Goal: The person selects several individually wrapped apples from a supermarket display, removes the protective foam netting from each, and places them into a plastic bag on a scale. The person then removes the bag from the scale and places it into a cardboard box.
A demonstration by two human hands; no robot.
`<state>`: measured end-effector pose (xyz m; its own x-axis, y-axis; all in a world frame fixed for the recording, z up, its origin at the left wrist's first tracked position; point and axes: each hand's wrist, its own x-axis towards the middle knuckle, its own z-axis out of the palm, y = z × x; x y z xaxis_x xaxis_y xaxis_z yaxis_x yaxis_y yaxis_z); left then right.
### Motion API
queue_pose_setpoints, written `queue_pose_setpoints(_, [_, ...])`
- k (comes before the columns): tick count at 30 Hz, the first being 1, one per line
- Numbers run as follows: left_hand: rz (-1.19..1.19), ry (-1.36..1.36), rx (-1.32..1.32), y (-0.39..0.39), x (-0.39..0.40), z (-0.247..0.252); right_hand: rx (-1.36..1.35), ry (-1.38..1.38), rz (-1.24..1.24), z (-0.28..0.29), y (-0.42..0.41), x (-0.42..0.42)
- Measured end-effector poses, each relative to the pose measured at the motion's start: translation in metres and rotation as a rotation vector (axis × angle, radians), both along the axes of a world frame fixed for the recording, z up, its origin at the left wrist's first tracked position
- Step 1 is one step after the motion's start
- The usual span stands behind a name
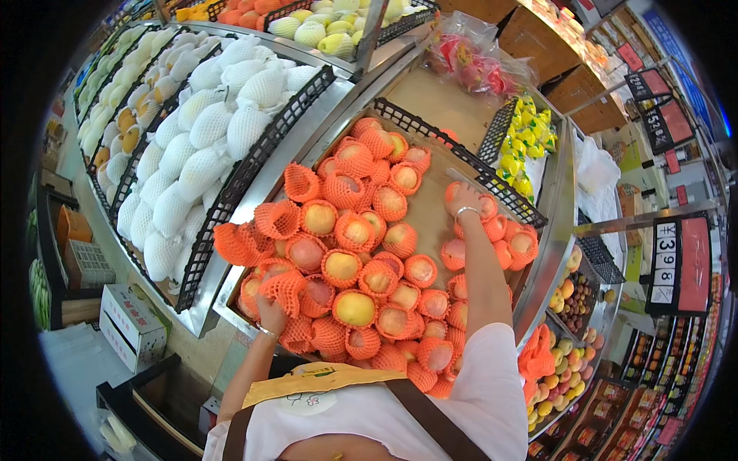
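Many apples [355,308] in orange foam nets fill a cardboard-lined display bin. My right hand [463,199] reaches across to its far right part, its fingers around a netted apple [452,189] beside a black plastic basket divider [461,158]. My left hand [272,316] is at the near left edge of the pile, with a loose-looking orange foam net [283,291] at its fingers; whether it grips the net cannot be told. More orange foam nets [242,243] lie bunched at the pile's left edge. Each wrist wears a bracelet.
White-netted fruit [202,167] stands in a black basket to the left. Beyond the divider are bagged dragon fruit [470,60] and yellow-wrapped items [524,150]. A metal rim [545,288] borders the bin at right, with mixed fruit [568,369] past it. A price sign [677,265] hangs at right.
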<state>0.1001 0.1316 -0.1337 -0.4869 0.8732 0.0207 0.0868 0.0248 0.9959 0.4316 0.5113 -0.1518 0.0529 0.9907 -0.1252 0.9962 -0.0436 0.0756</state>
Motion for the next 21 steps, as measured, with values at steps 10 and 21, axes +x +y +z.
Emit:
queue_pose_setpoints(10, [0.070, -0.198, -0.039, 0.001, 0.003, 0.012, 0.085, 0.311, 0.309, 0.005, -0.041, -0.021])
queue_pose_setpoints(21, [0.119, -0.184, -0.178, 0.005, 0.015, 0.041, -0.099, 0.803, 0.140, -0.031, -0.086, -0.038])
